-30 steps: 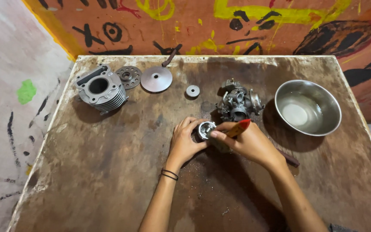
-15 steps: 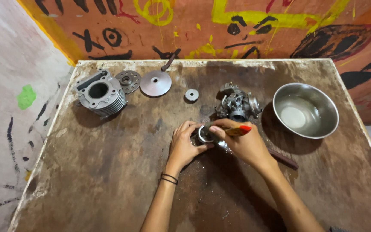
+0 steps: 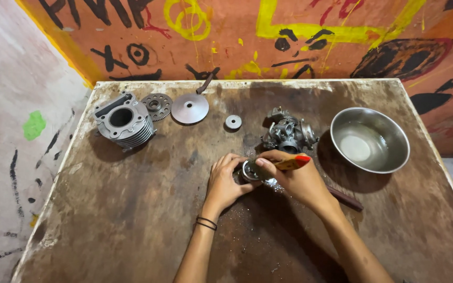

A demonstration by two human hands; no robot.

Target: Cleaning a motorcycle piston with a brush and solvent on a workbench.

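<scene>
The small round metal part (image 3: 248,171) sits just in front of the carburettor (image 3: 288,135), near the middle of the tabletop (image 3: 106,225), and both hands meet on it. The left hand (image 3: 225,181) comes in from the side away from the steel bowl (image 3: 369,139), its fingers curled narrowly round the part and steadying it against the wood. The right hand (image 3: 294,179) comes from the bowl side, and its fingers are closed on a brush with a wooden handle and a red tip (image 3: 292,163). The handle's long axis runs from the part out toward the bowl, with the red tip at the far end; the working end is pressed to the part's rim and hidden by the fingers. Both hands touch the part, so neither is nearer.

The part looks like dull machined metal, ring-shaped with an open centre. The carburettor is rough cast grey metal, knobbly and irregular. Well left of it stand a finned cylinder (image 3: 123,121), a toothed gear (image 3: 156,105), a smooth disc (image 3: 190,108) and a small washer (image 3: 233,121). The bowl is polished and holds a little pale liquid. The tabletop is worn, stained brown board.
</scene>
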